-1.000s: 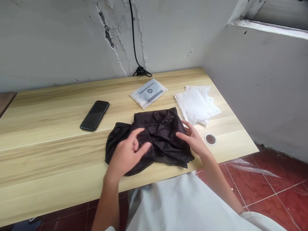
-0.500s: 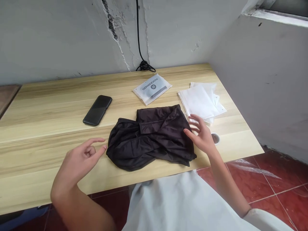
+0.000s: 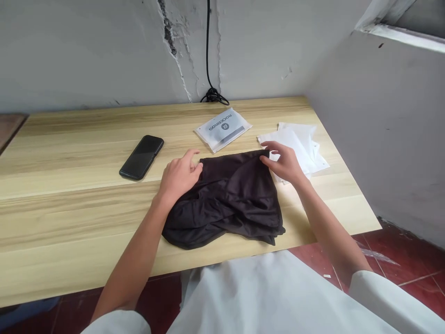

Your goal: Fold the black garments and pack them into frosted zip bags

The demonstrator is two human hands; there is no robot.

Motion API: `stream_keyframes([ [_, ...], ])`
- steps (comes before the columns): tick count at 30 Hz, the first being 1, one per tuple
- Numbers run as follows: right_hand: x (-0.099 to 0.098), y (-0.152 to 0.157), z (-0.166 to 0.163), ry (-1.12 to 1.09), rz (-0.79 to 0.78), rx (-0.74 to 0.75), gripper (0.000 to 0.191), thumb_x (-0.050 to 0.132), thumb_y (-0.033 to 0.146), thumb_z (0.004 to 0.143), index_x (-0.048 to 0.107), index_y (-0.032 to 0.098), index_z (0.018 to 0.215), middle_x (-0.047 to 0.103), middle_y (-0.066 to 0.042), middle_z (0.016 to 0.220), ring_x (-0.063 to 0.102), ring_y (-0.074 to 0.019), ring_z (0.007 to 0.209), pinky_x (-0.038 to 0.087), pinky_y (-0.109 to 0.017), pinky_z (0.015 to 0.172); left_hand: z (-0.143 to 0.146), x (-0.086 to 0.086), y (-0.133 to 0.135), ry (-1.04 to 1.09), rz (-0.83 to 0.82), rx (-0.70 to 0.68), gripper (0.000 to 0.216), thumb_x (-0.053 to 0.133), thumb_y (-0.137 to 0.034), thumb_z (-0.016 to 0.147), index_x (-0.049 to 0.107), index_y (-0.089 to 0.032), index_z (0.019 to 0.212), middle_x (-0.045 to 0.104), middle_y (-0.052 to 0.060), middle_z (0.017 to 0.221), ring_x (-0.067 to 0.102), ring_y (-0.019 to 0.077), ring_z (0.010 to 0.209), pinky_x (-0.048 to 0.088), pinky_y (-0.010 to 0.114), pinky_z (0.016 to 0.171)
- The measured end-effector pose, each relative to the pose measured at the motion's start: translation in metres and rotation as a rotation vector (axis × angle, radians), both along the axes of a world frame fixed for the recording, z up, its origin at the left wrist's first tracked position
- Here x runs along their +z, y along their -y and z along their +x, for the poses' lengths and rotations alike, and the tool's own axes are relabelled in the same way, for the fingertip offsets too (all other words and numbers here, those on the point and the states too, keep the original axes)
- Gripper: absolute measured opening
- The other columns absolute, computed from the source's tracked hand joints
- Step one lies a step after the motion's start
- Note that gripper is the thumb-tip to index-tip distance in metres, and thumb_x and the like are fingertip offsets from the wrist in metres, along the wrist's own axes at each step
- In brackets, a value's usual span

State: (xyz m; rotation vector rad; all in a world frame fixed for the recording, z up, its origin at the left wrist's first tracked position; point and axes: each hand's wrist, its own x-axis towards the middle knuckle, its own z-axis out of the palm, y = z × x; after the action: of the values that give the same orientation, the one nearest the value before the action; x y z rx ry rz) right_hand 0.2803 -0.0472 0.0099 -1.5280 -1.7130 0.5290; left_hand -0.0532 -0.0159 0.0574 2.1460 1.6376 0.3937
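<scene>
A black cloth garment (image 3: 229,199) lies crumpled on the light wooden table (image 3: 69,185), close to its near edge. My left hand (image 3: 181,174) rests on the cloth's far left corner, fingers curled and pinching the edge. My right hand (image 3: 283,162) grips the far right corner of the same cloth, thumb and fingers closed on the hem. Both forearms reach over the table from the near side.
A black phone (image 3: 142,157) lies left of the cloth. A printed plastic pouch (image 3: 223,129) sits behind it, and a stack of white bags (image 3: 302,144) lies at the right. A black cable (image 3: 212,95) hangs down the cracked wall. Red floor tiles (image 3: 410,260) show at right.
My left hand, lifted off to the left half a second ago, has come back onto the cloth's far left corner. My right hand moved up to the far right corner.
</scene>
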Motion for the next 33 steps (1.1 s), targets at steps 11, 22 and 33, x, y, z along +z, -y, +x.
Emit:
stream_keyframes([
  [11, 0.034, 0.103, -0.052, 0.159, -0.2, 0.439, 0.029, 0.067, 0.037, 0.101, 0.069, 0.025, 0.127, 0.074, -0.01, 0.112, 0.074, -0.0275, 0.098, 0.062, -0.04, 0.082, -0.018, 0.003, 0.064, -0.167, 0.015, -0.442, 0.03, 0.047, -0.039, 0.105, 0.072, -0.023, 0.104, 0.073, 0.006, 0.103, 0.068, 0.0276, 0.097, 0.048, 0.041, 0.091],
  [22, 0.038, 0.146, -0.016, 0.207, -0.314, 0.43, 0.049, 0.055, 0.006, 0.093, 0.065, 0.029, 0.136, 0.072, -0.007, 0.128, 0.074, -0.025, 0.108, 0.064, -0.038, 0.087, -0.084, 0.011, 0.117, -0.075, -0.031, -0.256, 0.016, 0.059, -0.039, 0.099, 0.073, -0.03, 0.098, 0.075, 0.002, 0.103, 0.07, 0.026, 0.094, 0.047, 0.045, 0.091],
  [33, 0.049, 0.151, -0.002, 0.073, -0.466, 0.546, 0.018, 0.066, 0.033, 0.103, 0.08, 0.025, 0.112, 0.078, -0.008, 0.119, 0.078, -0.0244, 0.102, 0.064, -0.033, 0.081, -0.099, 0.021, 0.138, 0.137, -0.035, -0.41, 0.033, 0.063, -0.018, 0.09, 0.078, -0.041, 0.107, 0.076, -0.003, 0.124, 0.07, 0.0242, 0.117, 0.06, 0.038, 0.094],
])
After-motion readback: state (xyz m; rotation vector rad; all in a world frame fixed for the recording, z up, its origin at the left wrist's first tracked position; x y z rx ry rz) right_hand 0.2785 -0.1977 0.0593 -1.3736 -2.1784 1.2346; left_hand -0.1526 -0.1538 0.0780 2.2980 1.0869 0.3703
